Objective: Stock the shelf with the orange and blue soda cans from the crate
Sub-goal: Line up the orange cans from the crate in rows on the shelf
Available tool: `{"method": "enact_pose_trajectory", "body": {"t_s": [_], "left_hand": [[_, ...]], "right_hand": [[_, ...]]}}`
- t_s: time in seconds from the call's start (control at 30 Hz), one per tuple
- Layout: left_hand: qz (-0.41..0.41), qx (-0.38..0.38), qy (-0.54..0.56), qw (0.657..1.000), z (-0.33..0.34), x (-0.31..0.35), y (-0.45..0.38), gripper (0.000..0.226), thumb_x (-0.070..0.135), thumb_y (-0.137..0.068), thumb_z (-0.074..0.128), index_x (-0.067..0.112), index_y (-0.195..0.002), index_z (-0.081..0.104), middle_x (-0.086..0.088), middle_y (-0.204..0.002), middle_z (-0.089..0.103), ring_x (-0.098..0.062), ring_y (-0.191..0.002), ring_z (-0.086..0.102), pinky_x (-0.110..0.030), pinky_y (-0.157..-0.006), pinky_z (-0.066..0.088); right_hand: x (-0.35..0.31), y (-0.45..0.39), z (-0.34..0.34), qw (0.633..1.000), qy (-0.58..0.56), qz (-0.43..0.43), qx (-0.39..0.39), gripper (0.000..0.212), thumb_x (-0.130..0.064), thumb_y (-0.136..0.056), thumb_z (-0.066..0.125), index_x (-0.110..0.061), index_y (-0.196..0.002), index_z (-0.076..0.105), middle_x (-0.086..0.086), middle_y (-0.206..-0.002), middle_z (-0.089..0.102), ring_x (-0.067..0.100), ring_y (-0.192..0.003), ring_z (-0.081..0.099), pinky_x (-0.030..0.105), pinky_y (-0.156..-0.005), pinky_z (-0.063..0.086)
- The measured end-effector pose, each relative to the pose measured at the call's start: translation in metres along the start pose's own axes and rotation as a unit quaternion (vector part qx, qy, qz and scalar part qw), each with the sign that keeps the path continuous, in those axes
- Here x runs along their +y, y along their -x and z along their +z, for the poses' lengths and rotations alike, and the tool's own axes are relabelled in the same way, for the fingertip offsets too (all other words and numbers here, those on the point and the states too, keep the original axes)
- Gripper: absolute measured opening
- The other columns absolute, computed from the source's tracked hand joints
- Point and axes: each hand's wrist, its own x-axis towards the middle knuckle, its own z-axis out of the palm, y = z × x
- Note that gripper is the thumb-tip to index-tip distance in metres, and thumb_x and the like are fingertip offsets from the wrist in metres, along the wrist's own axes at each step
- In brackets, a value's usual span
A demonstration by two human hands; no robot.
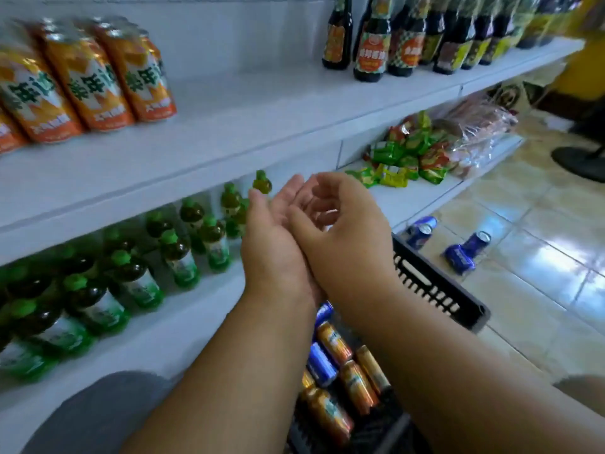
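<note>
Both hands meet above the black crate (438, 283), holding nothing: left hand (278, 237) flat and open, right hand (340, 231) loosely curled against it. Orange and blue soda cans (334, 365) lie on their sides in the crate, long axes pointing toward the shelf (229, 126).

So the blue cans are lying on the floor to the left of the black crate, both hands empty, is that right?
Not quite. The head view shows the blue cans on the tiled floor to the right of the black crate, not the left. The left hand and right hand are indeed empty.
</note>
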Motion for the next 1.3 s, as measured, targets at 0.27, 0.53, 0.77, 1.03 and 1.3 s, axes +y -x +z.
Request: {"method": "enact_pose_trajectory", "body": {"t_s": [0.27, 0.53, 0.77, 1.03, 1.3], "left_hand": [[-0.147, 0.106, -0.157, 0.971, -0.064, -0.122, -0.032, 0.049, 0.044, -0.105, 0.033, 0.006, -0.113, 0.062, -0.011, -0.095, 0.075, -0.023, -0.079, 0.074, -0.033, -0.068, 0.058], [-0.219, 0.172, -0.267, 0.923, -0.133, -0.184, -0.086, 0.048, 0.036, -0.106, 0.031, 0.003, -0.123, 0.060, -0.014, -0.116, 0.070, -0.025, -0.111, 0.066, -0.038, -0.104, 0.047], [-0.257, 0.232, -0.297, 0.890, -0.193, -0.215, -0.122, 0.047, 0.035, -0.106, 0.030, 0.002, -0.129, 0.054, -0.017, -0.129, 0.063, -0.026, -0.118, 0.061, -0.035, -0.104, 0.045], [-0.290, 0.276, -0.309, 0.863, -0.245, -0.233, -0.154, 0.051, 0.036, -0.107, 0.027, 0.001, -0.138, 0.048, -0.017, -0.136, 0.057, -0.028, -0.130, 0.052, -0.037, -0.110, 0.036], [-0.279, 0.301, -0.320, 0.854, -0.257, -0.239, -0.173, 0.048, 0.034, -0.105, 0.032, 0.002, -0.135, 0.052, -0.016, -0.133, 0.060, -0.026, -0.122, 0.058, -0.033, -0.099, 0.040]], "right_hand": [[0.142, 0.039, -0.017, 0.985, 0.039, 0.165, -0.022, 0.039, -0.029, -0.082, 0.071, -0.022, -0.119, 0.060, -0.013, -0.094, 0.064, 0.001, -0.083, 0.061, 0.033, -0.082, 0.056], [0.280, 0.046, 0.010, 0.937, 0.122, 0.313, -0.093, 0.047, -0.040, -0.088, 0.069, -0.016, -0.126, 0.057, -0.002, -0.112, 0.063, 0.015, -0.100, 0.061, 0.037, -0.089, 0.054], [0.370, 0.037, 0.064, 0.901, 0.208, 0.307, -0.224, 0.035, -0.038, -0.089, 0.065, -0.012, -0.110, 0.057, 0.009, -0.111, 0.063, 0.029, -0.100, 0.061, 0.030, -0.074, 0.041], [0.440, 0.051, 0.131, 0.819, 0.257, 0.323, -0.399, 0.055, -0.031, -0.089, 0.063, -0.009, -0.135, 0.040, 0.019, -0.138, 0.048, 0.038, -0.125, 0.049, 0.040, -0.101, 0.042], [0.447, 0.038, 0.138, 0.801, 0.241, 0.344, -0.426, 0.065, -0.040, -0.081, 0.072, -0.009, -0.129, 0.042, 0.017, -0.133, 0.055, 0.035, -0.120, 0.055, 0.035, -0.094, 0.044]]}}
